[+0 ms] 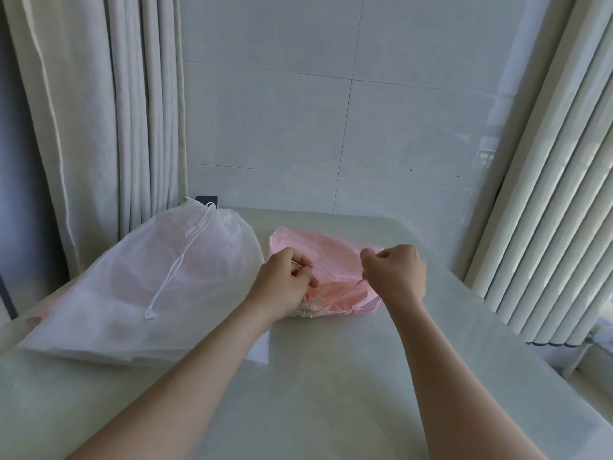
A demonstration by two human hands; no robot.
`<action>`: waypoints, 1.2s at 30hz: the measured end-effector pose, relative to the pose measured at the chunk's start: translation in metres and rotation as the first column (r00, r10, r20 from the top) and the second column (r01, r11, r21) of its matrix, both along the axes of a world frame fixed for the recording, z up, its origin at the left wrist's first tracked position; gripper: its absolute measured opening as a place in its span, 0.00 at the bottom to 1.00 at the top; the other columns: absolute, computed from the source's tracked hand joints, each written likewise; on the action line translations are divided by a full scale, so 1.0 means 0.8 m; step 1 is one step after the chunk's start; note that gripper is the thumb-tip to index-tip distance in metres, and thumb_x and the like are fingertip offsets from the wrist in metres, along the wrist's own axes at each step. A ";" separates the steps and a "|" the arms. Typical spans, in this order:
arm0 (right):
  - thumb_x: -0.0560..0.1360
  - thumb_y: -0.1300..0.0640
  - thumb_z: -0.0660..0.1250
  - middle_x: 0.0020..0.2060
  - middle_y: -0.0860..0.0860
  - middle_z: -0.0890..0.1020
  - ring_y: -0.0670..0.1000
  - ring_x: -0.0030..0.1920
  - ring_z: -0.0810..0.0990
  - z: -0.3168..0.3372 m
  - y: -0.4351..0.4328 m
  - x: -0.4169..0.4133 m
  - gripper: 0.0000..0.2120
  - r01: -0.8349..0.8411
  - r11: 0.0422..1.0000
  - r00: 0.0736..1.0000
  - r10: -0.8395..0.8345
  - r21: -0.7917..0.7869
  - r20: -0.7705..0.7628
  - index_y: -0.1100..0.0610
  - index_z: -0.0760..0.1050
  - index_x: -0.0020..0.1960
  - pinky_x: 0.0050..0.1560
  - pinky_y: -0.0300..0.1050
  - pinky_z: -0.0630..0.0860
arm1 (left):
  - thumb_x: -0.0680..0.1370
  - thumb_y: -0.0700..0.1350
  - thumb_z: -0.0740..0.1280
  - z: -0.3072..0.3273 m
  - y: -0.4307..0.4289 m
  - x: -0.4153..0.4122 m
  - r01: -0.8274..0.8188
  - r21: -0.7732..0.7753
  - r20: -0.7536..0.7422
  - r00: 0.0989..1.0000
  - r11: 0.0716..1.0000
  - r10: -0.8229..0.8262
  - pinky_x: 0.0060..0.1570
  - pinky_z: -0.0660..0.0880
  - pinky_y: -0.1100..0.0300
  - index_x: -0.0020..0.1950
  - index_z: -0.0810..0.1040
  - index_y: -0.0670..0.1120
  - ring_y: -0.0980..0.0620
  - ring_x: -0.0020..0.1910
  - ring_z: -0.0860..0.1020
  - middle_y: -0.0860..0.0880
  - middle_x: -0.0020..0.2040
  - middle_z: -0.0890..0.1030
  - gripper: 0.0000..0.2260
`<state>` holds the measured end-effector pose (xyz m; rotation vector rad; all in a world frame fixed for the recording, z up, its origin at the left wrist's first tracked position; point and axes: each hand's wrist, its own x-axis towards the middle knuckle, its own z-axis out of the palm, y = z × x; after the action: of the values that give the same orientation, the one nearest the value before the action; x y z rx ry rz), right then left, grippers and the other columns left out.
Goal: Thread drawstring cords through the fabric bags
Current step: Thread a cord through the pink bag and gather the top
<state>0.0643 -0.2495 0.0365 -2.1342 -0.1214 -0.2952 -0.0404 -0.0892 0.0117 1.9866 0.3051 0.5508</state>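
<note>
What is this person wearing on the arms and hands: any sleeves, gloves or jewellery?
Nothing that shows. The left forearm and right forearm are bare down to the picture's lower edge, with no sleeve or cuff in sight. The left hand and right hand have no gloves, and no watch, bracelet or ring can be seen on the sides facing the camera.

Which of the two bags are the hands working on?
The pink bag: the left hand grips its gathered edge and the right hand pinches its cord. The white bag lies untouched beside it.
</note>
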 end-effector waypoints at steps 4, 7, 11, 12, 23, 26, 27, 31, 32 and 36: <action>0.74 0.60 0.61 0.31 0.56 0.85 0.52 0.29 0.74 0.020 0.005 -0.012 0.13 -0.195 0.776 0.978 0.203 0.600 0.055 0.62 0.84 0.39 0.33 0.46 0.71 | 0.84 0.44 0.66 0.000 -0.003 -0.001 0.008 0.024 0.008 1.000 1.000 -0.009 0.38 0.76 0.60 0.53 0.78 0.50 0.57 0.39 0.83 0.57 0.42 0.87 0.02; 0.75 0.67 0.59 0.33 0.60 0.83 0.53 0.29 0.71 0.028 0.008 -0.021 0.13 -0.273 0.610 0.962 0.189 0.744 0.198 0.65 0.83 0.41 0.30 0.44 0.68 | 0.82 0.43 0.69 0.003 -0.004 -0.004 0.073 0.043 -0.005 0.997 0.996 -0.073 0.42 0.77 0.63 0.51 0.82 0.51 0.58 0.43 0.83 0.56 0.42 0.87 0.03; 0.74 0.70 0.57 0.38 0.57 0.86 0.52 0.34 0.77 0.031 0.009 -0.025 0.16 -0.337 0.657 0.922 0.087 0.674 0.377 0.61 0.84 0.46 0.36 0.45 0.75 | 0.79 0.41 0.73 0.006 -0.004 -0.011 0.171 0.096 -0.076 0.984 0.981 -0.164 0.40 0.73 0.71 0.50 0.86 0.52 0.60 0.44 0.83 0.55 0.44 0.87 0.06; 0.74 0.70 0.58 0.39 0.54 0.86 0.51 0.34 0.79 0.031 0.010 -0.026 0.17 -0.337 0.705 0.904 0.058 0.624 0.423 0.59 0.84 0.47 0.37 0.47 0.76 | 0.79 0.40 0.72 0.007 -0.004 -0.013 0.199 0.084 -0.095 0.977 0.976 -0.191 0.40 0.73 0.72 0.51 0.87 0.52 0.60 0.45 0.83 0.55 0.45 0.87 0.07; 0.78 0.67 0.62 0.40 0.47 0.87 0.49 0.36 0.86 0.015 0.044 0.002 0.12 -0.489 0.872 0.795 0.434 0.026 0.423 0.52 0.77 0.51 0.47 0.57 0.84 | 0.80 0.44 0.74 0.016 -0.005 -0.020 0.318 -0.115 -0.111 0.937 0.941 -0.330 0.44 0.78 0.67 0.54 0.85 0.45 0.57 0.48 0.86 0.52 0.47 0.89 0.05; 0.78 0.60 0.72 0.45 0.48 0.87 0.49 0.37 0.86 -0.006 0.037 0.011 0.14 -0.432 0.834 0.811 0.526 -0.344 0.255 0.50 0.77 0.62 0.44 0.54 0.85 | 0.79 0.45 0.74 0.018 -0.003 -0.016 0.258 -0.172 -0.122 0.952 0.951 -0.281 0.39 0.75 0.63 0.55 0.84 0.48 0.60 0.37 0.82 0.53 0.45 0.88 0.05; 0.78 0.59 0.72 0.46 0.49 0.87 0.49 0.35 0.86 -0.007 0.035 0.011 0.12 -0.418 0.840 0.823 0.512 -0.346 0.248 0.52 0.79 0.61 0.43 0.53 0.85 | 0.79 0.46 0.74 0.018 -0.002 -0.014 0.226 -0.183 -0.121 0.961 0.957 -0.251 0.39 0.75 0.63 0.55 0.84 0.49 0.60 0.37 0.82 0.52 0.46 0.88 0.06; 0.81 0.62 0.62 0.43 0.51 0.85 0.50 0.30 0.86 0.004 0.025 -0.001 0.06 -0.492 0.864 0.834 0.503 -0.107 0.228 0.55 0.78 0.53 0.42 0.55 0.85 | 0.77 0.45 0.76 0.013 0.000 -0.006 0.100 -0.261 -0.077 0.989 0.960 -0.124 0.36 0.75 0.63 0.53 0.84 0.50 0.54 0.40 0.85 0.49 0.48 0.88 0.06; 0.79 0.63 0.61 0.44 0.51 0.85 0.51 0.32 0.87 0.007 0.022 -0.007 0.08 -0.529 0.846 0.821 0.531 -0.073 0.210 0.55 0.77 0.53 0.42 0.56 0.85 | 0.76 0.45 0.76 0.013 0.001 -0.006 0.083 -0.279 -0.074 0.991 0.957 -0.107 0.36 0.76 0.61 0.53 0.84 0.50 0.53 0.41 0.85 0.49 0.49 0.88 0.07; 0.72 0.60 0.68 0.46 0.48 0.85 0.48 0.34 0.86 0.011 0.015 -0.027 0.10 -0.659 0.743 0.725 0.670 -0.120 0.160 0.51 0.78 0.53 0.38 0.52 0.84 | 0.76 0.48 0.76 0.013 0.004 -0.006 0.072 -0.315 -0.090 0.990 0.946 -0.105 0.35 0.76 0.60 0.56 0.83 0.50 0.52 0.40 0.85 0.48 0.48 0.89 0.10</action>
<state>0.0428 -0.2372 0.0453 -1.9578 -1.0046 -0.0637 -0.0454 -0.0861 0.0220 1.7155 0.3437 0.3178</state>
